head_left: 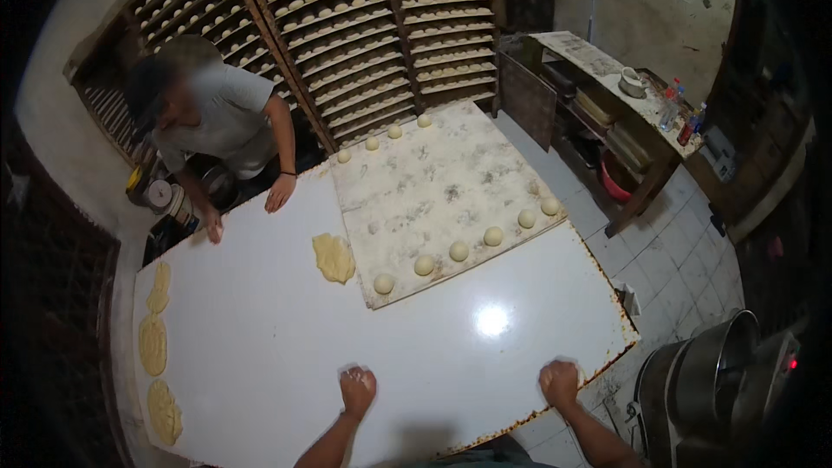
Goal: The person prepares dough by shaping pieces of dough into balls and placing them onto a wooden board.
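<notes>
My left hand (pixel 358 392) is closed in a fist on the white tabletop (pixel 269 321), near its front edge, with pale flour-like smears on the fingers. Further right, my right hand (pixel 560 382) makes another fist beside the rusty right edge. Nothing shows in either hand. Ahead lies a floured wooden board (pixel 433 199), with several round dough balls (pixel 458 250) along its near side and a few more at the far side. Left of the board rests a flattened yellow dough piece (pixel 334 257). Three more dough pieces (pixel 153 344) line the table's left edge.
A co-worker (pixel 227 108) stands across the table at far left, both hands on its edge. Behind are racks (pixel 347 22) of dough balls. A side bench (pixel 598 78) holds a pot (pixel 632 82) and bottles (pixel 689 124). A metal machine (pixel 715 373) stands at right.
</notes>
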Demonstrator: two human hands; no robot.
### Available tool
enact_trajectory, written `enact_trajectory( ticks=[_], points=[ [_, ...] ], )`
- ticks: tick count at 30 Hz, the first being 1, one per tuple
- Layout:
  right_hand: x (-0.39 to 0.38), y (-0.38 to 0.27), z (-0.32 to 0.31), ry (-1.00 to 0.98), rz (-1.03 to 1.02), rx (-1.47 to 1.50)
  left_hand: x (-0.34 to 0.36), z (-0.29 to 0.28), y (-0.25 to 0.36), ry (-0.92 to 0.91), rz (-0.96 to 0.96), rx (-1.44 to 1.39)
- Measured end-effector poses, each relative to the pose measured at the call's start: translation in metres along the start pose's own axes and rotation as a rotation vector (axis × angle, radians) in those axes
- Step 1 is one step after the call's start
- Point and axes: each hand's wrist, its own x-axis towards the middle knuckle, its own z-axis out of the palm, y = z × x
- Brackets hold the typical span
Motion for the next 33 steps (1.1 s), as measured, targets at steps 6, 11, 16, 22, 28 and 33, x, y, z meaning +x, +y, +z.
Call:
enact_trajectory(
  ticks=[6, 11, 16, 22, 28, 33],
  points=[
    [0.01, -0.047, 0.032, 0.624, -0.178, 0.116, 0.021, 0.004, 0.077, 0.119, -0.067, -0.198],
    [0.026, -0.002, -0.008, 0.715, -0.14, 0.046, 0.019, -0.004, -0.011, 0.349, -0.327, -0.17],
    [-0.003, -0.046, 0.041, 0.611, -0.15, 0.135, -0.024, 0.012, 0.057, 0.135, -0.123, -0.296],
    [0.029, -0.028, -0.007, 0.745, 0.055, 0.163, 0.007, -0.005, -0.011, 0.303, -0.351, -0.094],
    [-0.03, -0.004, 0.057, 0.597, -0.385, 0.084, -0.065, -0.002, 0.011, 0.237, 0.021, -0.127],
    [0.03, -0.054, 0.006, 0.819, 0.159, 0.446, -0.005, -0.018, -0.009, 0.428, -0.452, -0.274]
  ],
)
